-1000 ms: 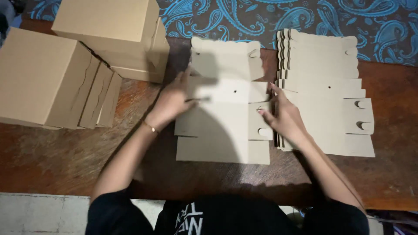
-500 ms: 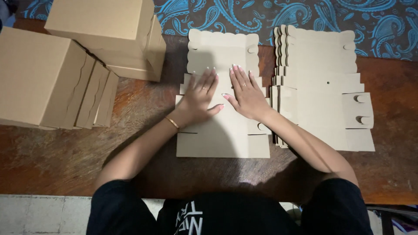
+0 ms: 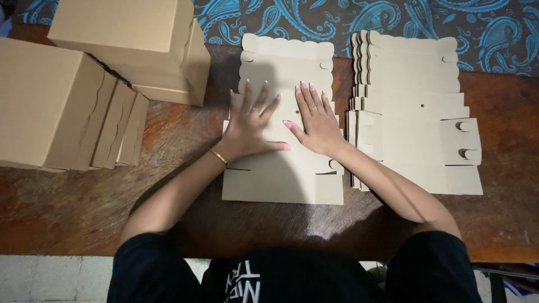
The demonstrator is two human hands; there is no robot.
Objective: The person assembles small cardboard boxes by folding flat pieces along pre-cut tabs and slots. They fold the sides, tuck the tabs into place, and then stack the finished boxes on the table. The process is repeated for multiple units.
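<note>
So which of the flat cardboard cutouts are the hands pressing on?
The single sheet in the middle of the table, under the left hand and right hand. The stack to its right lies untouched.

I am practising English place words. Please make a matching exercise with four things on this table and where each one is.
Things:
1. flat cardboard sheet
2. stack of flat sheets
3. folded boxes
4. patterned cloth

Places:
a. far edge of the table
b. under both hands
c. left side
d. right of the hands

Pairs: 1-b, 2-d, 3-c, 4-a
</note>
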